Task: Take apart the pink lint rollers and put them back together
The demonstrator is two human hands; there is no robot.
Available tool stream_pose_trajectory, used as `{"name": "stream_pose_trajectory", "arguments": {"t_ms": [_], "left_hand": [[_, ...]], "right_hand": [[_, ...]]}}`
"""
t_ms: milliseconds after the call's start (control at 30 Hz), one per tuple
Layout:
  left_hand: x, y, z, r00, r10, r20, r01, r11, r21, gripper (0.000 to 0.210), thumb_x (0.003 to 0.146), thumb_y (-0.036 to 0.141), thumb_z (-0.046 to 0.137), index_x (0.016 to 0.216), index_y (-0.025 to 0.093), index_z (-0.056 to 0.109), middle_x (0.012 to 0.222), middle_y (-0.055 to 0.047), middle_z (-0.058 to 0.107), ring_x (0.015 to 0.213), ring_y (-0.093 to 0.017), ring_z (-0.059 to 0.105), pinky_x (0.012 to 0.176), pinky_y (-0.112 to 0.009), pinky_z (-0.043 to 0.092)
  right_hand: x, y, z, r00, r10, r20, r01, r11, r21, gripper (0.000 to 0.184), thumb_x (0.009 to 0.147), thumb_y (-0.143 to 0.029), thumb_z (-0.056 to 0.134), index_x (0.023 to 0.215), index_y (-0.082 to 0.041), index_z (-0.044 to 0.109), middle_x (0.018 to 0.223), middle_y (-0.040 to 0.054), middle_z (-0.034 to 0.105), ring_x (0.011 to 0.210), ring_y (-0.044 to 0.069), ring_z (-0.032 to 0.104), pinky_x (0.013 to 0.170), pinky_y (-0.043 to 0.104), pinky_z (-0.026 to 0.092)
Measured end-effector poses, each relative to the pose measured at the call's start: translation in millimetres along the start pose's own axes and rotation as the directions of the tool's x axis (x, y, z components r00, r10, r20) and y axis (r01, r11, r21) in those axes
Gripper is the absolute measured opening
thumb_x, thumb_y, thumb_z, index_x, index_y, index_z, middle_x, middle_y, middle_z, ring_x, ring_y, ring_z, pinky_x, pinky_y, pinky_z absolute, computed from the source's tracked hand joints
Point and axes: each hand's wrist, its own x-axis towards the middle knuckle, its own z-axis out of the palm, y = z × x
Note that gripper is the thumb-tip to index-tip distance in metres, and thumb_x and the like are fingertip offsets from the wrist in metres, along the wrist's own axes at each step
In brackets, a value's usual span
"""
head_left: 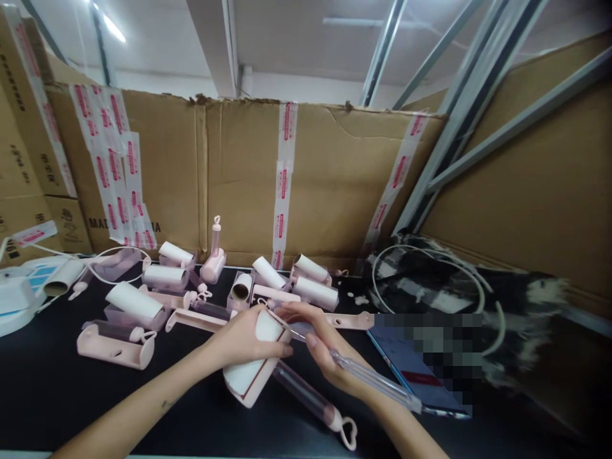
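My left hand is closed around a pale pink holder with a white roll lying in it; a reddish-brown line runs along the roll's edge. My right hand grips a screwdriver with a clear handle. Its thin metal shaft points left at the holder's upper edge; fingers hide whether the tip touches. Below the hands lies a see-through purplish tube with a pink heart-shaped loop at its end.
Several white rolls in purplish clear boxes and pink holders lie across the black table. A phone, partly pixelated, lies right of my hands. At far left is a white device; a cardboard wall stands behind.
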Motion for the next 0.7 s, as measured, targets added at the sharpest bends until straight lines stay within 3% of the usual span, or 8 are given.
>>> {"name": "stream_pose_trajectory", "arguments": {"t_ms": [167,267,367,533,700], "left_hand": [[0.5,0.4,-0.7,0.999,-0.008,-0.041,0.011,0.998,0.064,0.043,0.060,0.043,0.070,0.091,0.016,0.056,0.086,-0.004,0.065,0.080,-0.022,0.060,0.070,-0.031,0.045],[-0.3,2.2,0.0,0.999,-0.008,-0.052,0.010,0.999,0.044,0.040,0.060,0.040,0.069,0.089,0.017,0.055,0.085,-0.003,0.065,0.078,-0.021,0.060,0.067,-0.029,0.045],[-2.1,3.5,3.0,0.996,-0.002,-0.090,0.005,0.999,0.035,0.036,0.061,0.035,0.068,0.089,0.017,0.054,0.086,-0.004,0.065,0.079,-0.021,0.061,0.068,-0.028,0.046],[-3.4,-1.2,12.4,0.984,-0.001,-0.178,0.001,1.000,-0.001,0.031,0.063,0.028,0.067,0.090,0.018,0.058,0.088,-0.003,0.066,0.085,-0.022,0.061,0.076,-0.030,0.045],[-3.0,-3.8,22.0,0.992,-0.008,-0.124,-0.033,0.944,-0.329,0.040,0.066,0.029,0.069,0.102,0.015,0.056,0.098,-0.007,0.065,0.091,-0.021,0.060,0.080,-0.029,0.045]], "right_hand": [[4.9,-6.6,-2.1,0.995,-0.023,-0.092,0.008,0.986,-0.166,0.011,0.079,-0.017,0.049,0.086,-0.021,0.042,0.101,0.0088,0.058,0.094,0.021,0.058,0.079,0.036,0.049],[4.3,-9.3,4.1,0.991,-0.023,-0.129,-0.003,0.980,-0.198,0.013,0.081,-0.017,0.053,0.076,-0.022,0.042,0.100,0.0080,0.063,0.094,0.020,0.062,0.079,0.034,0.050],[-0.9,-5.1,15.2,0.979,-0.033,-0.201,-0.010,0.977,-0.211,0.009,0.084,-0.018,0.051,0.079,-0.022,0.045,0.108,0.0103,0.065,0.097,0.020,0.064,0.079,0.033,0.053],[-13.0,17.0,26.9,0.977,-0.157,-0.146,0.090,0.920,-0.383,0.010,0.085,-0.015,0.050,0.092,-0.022,0.053,0.124,0.0082,0.057,0.101,0.020,0.062,0.086,0.028,0.052],[-18.9,28.0,27.7,0.966,-0.206,-0.157,0.109,0.874,-0.473,0.022,0.084,-0.012,0.049,0.100,-0.024,0.058,0.128,0.0039,0.054,0.103,0.019,0.062,0.090,0.027,0.051]]}}
